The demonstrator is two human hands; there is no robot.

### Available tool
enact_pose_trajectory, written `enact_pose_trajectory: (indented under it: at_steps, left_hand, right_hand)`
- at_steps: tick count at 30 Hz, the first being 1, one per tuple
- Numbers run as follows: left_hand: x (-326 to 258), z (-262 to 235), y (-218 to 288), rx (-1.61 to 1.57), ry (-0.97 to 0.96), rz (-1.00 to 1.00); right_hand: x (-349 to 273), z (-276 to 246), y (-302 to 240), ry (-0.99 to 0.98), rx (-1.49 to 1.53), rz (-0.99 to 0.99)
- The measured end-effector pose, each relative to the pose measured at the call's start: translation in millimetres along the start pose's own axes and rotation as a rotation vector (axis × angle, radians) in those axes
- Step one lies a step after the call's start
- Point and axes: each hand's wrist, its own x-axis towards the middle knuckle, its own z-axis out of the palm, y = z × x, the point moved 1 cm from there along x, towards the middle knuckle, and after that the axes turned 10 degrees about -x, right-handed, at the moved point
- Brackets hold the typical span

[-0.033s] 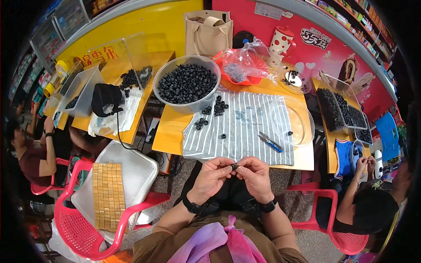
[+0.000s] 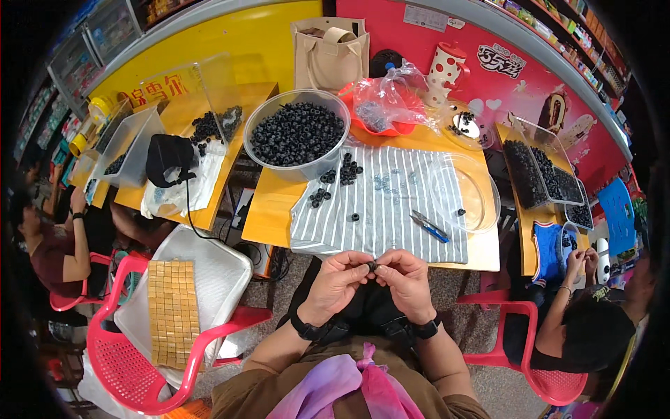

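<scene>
My left hand point(image 2: 341, 281) and my right hand point(image 2: 405, 279) meet just off the table's near edge, thumbs and fingertips pinched together. Between them is a small black ring-shaped part point(image 2: 372, 267), mostly covered by the fingers. Ahead lies a grey-and-white striped cloth point(image 2: 335, 234), with a loose black part point(image 2: 355, 217) on it and a cluster of similar black parts point(image 2: 349, 170) farther back. Several small clear rings point(image 2: 394, 181) are scattered on the cloth. Blue-handled pliers point(image 2: 430, 228) lie to the right. A round clear tub point(image 2: 299, 166) full of black parts stands behind at left.
A clear round lid point(image 2: 481, 209) rests on the table's right side. At the back are a red bowl point(image 2: 408, 128) with plastic bags, a beige tote bag point(image 2: 331, 59) and a polka-dot tumbler point(image 2: 444, 73). Red chairs point(image 2: 129, 349) stand either side; people work at left and right.
</scene>
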Motion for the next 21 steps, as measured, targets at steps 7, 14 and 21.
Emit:
enact_pose_trajectory:
  at_steps: [7,14,21]
  left_hand:
    - [-4,2,-2,0.023,-0.004,0.013]
    - [-1,6,6,0.217,-0.083,0.075]
    - [-2,15,18,0.166,-0.062,-0.014]
  right_hand:
    - [-7,1,-8,0.011,-0.230,-0.080]
    - [-5,0,-16,-0.038,-0.398,-0.202]
    - [4,5,-35,-0.164,-0.495,-0.230]
